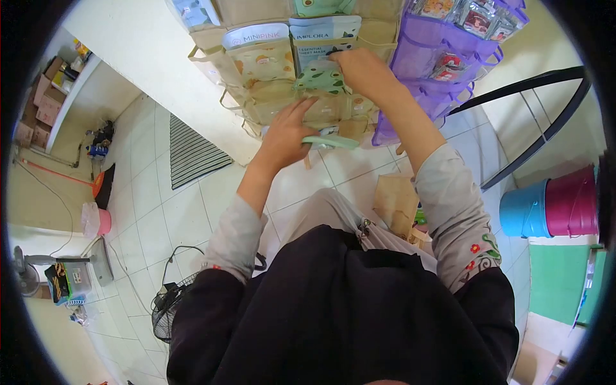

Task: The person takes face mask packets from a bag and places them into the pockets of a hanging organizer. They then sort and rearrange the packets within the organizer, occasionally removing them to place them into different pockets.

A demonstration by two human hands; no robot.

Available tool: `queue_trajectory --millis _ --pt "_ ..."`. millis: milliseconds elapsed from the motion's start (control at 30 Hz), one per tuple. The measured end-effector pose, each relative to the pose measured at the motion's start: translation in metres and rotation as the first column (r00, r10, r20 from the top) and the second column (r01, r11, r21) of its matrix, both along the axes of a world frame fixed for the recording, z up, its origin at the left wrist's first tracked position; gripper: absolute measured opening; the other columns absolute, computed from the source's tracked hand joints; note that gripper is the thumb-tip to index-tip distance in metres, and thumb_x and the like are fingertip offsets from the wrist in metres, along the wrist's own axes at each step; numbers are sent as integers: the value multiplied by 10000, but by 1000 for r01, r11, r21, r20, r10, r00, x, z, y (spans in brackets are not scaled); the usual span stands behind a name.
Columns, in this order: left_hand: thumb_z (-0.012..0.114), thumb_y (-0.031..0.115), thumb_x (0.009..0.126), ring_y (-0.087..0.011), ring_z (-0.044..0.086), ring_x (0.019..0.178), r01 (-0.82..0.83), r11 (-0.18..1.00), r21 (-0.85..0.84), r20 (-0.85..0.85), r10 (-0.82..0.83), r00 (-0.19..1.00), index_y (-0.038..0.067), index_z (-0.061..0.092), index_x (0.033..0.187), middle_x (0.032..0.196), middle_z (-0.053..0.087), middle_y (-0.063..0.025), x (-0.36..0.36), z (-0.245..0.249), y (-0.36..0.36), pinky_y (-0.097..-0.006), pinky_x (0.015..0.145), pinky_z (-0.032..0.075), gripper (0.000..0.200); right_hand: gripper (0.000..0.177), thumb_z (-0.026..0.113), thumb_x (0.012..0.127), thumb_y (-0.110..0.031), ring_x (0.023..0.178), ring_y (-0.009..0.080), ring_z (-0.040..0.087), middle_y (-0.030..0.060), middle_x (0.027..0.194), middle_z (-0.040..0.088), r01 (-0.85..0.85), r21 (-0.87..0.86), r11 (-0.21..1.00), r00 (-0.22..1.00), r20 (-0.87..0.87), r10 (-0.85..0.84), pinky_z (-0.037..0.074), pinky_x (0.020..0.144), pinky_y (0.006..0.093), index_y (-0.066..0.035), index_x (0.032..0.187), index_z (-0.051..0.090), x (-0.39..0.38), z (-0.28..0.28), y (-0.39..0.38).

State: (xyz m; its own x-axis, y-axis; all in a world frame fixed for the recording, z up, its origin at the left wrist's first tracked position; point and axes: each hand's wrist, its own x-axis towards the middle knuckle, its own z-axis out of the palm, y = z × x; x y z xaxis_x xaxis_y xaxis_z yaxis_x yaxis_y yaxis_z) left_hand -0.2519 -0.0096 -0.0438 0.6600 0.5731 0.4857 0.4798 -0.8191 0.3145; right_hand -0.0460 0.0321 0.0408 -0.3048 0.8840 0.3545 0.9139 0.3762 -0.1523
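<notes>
A beige hanging organizer (266,102) with see-through pockets hangs in front of me. One pocket holds a light blue Implora sheet mask packet (324,32); to its left is a Minipink packet (256,36). My right hand (367,74) is closed, its curled fingertips at the Implora packet's lower part, beside a green avocado-print piece (319,77). The fingertips are partly hidden. My left hand (287,136) is closed around a flat, pale green object (330,141), two fingers reaching toward the lower pockets. What kind of object it is, I cannot make out.
A purple hanging organizer (410,61) with small packets is on the right. Beyond it stand a black curved frame (552,122), a blue bucket (523,208) and a magenta bucket (571,202). A brown paper bag (394,202) is near my legs; a black fan (168,305) is at lower left.
</notes>
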Motion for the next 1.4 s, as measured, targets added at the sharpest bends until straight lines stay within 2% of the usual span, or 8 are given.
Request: queue_trajectory --millis 133,233,433,533,633,933,1033,1400 --pt "604 73 645 -286 432 1208 -34 952 303 -356 146 923 58 706 703 1297 474 -146 16 -11 30 -460 1003 320 118 255 505 829 -93 841 357 639 197 923 645 0 4 1000 999 37 0 514 746 454 -67 1043 642 2 -1 4" --pt "576 93 664 -284 451 1170 -128 962 242 -385 216 897 68 705 696 1229 520 -151 11 -13 29 -439 947 354 136 241 507 837 -103 840 346 645 181 889 647 31 -27 999 995 100 -28 521 738 442 -65 1032 641 -2 5 2" --pt "541 103 692 -310 470 1136 -233 900 370 -364 371 854 40 693 693 1159 542 -188 10 -18 5 -417 930 367 165 265 480 832 -81 815 355 641 197 862 647 6 38 999 982 187 -13 522 716 441 -96 1027 659 -14 3 -4" --pt "555 90 679 -320 463 1149 -222 914 339 -309 331 892 20 686 716 1166 530 -203 8 -22 6 -420 956 357 153 227 491 830 -87 785 345 649 189 844 648 -16 86 996 983 183 0 532 689 433 -82 977 664 -15 1 -3" --pt "581 84 661 -327 456 1161 -186 921 343 -245 279 928 12 680 738 1176 523 -204 6 -27 4 -430 978 344 145 117 587 737 -60 783 296 666 150 814 659 7 153 988 973 225 -42 550 630 377 -44 804 683 -25 -1 -5" --pt "650 86 608 -323 446 1133 -285 899 332 -173 355 919 83 706 796 1168 537 -114 0 -30 4 -434 911 385 196 111 573 754 -65 763 302 662 145 800 652 -98 196 976 944 329 29 551 632 389 -48 823 658 -24 7 -5" --pt "666 80 598 -334 443 1134 -271 911 311 -176 336 925 90 708 819 1169 536 -116 1 -32 4 -438 898 399 224 120 606 741 -62 845 277 667 128 853 672 -9 47 999 924 381 -9 552 664 354 -59 819 698 -35 12 -8" --pt "660 -6 586 -384 439 1110 -245 940 237 -128 280 951 9 677 845 1171 520 -155 -1 -36 12 -411 937 427 260 90 590 729 -61 769 275 669 124 787 663 -142 101 985 887 454 81 546 641 353 -53 759 675 -26 7 2"
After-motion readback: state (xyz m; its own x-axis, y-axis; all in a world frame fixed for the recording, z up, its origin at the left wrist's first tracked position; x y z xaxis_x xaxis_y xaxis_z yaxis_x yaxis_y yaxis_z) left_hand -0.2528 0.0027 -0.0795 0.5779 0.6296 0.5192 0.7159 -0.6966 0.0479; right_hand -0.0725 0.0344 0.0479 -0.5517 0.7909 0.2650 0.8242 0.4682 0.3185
